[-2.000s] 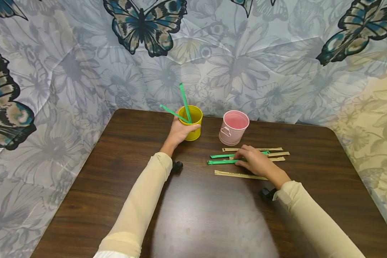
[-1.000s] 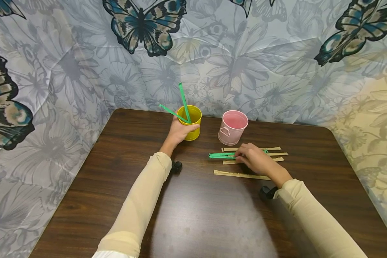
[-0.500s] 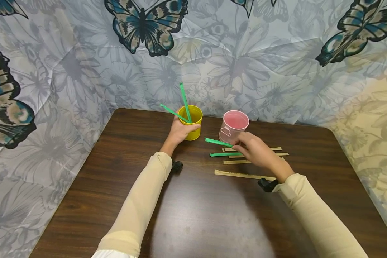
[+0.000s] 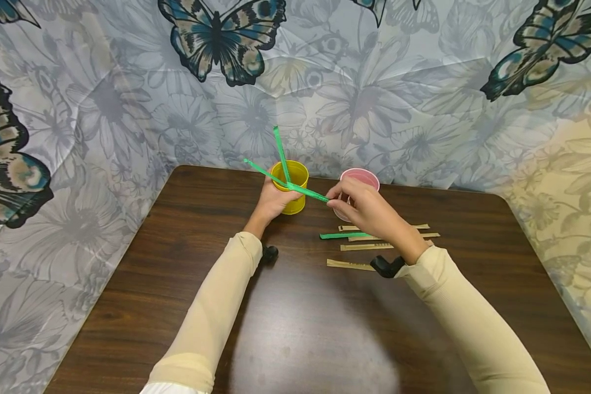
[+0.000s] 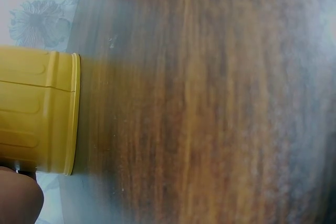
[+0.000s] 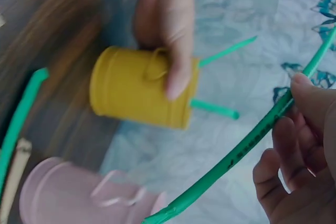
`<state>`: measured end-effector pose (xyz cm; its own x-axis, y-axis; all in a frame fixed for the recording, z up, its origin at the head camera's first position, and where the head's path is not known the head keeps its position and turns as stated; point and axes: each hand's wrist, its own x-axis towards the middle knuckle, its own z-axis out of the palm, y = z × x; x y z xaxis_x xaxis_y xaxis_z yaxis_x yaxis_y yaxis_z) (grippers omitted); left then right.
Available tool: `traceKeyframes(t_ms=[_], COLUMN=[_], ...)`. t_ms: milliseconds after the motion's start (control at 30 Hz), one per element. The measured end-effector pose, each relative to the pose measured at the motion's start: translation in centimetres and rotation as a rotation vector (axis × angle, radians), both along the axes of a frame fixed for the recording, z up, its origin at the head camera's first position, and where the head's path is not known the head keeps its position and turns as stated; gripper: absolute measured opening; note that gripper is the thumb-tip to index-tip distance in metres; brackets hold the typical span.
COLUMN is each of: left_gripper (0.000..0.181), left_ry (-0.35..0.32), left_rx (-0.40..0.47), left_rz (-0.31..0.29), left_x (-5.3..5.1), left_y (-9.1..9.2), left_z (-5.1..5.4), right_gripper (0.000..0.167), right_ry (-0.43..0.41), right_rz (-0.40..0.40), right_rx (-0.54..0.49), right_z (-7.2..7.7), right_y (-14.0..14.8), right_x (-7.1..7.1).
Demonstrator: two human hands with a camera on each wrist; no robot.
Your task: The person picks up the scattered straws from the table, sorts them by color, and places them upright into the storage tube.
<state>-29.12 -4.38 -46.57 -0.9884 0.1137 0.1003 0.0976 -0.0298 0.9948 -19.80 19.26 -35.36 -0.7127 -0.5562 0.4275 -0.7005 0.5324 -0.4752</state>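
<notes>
My left hand (image 4: 272,201) grips the side of a small yellow metal bucket (image 4: 297,206) that stands upright near the table's far edge. Two green wrapped sticks lean out of it, one steep (image 4: 279,148) and one slanting left (image 4: 257,167). Between thumb and fingers, my right hand (image 4: 363,206) pinches another green wrapped stick (image 6: 245,149) with dark print along it. In the head view this stick's far end lies over the yellow bucket's rim; whether it touches cannot be told. Behind the right hand stands a pink bucket (image 6: 58,198), partly hidden.
On the dark wooden table (image 4: 295,328), one green wrapped stick (image 4: 342,236) lies among several tan ones, with a tan stick (image 4: 349,265) nearest the front. The right forearm partly covers them. A butterfly-print cloth (image 4: 374,109) hangs behind the table.
My right hand has picked a green wrapped stick up from the row and carried it left and up to the yellow bucket. My left hand has stayed on that bucket.
</notes>
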Motion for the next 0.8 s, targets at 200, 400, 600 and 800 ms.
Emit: traceKeyframes(t_ms=[200,400,600,800], left_gripper=[0.085,0.085,0.085,0.081], left_ry=[-0.015,-0.002,0.052,0.074], left_rx=[-0.002,-0.021,0.020,0.010], left_rz=[-0.045,-0.057,-0.052,-0.037], left_x=[1.2,1.7,0.8,-0.2], left_y=[-0.3,-0.4,-0.3,-0.1], left_z=[1.8,2.5,1.2,-0.4], right_gripper=[0.011,0.008,0.012,0.016], right_ry=[0.031,0.065,0.088,0.074], right_rz=[0.031,0.014,-0.009,-0.022], right_rx=[-0.096,-0.142,-0.170,-0.176], right_z=[2.2,4.1,5.5,6.1], right_y=[-3.0,-5.5,-7.6,-9.0], right_x=[-1.0,-2.2,-3.6,-4.6])
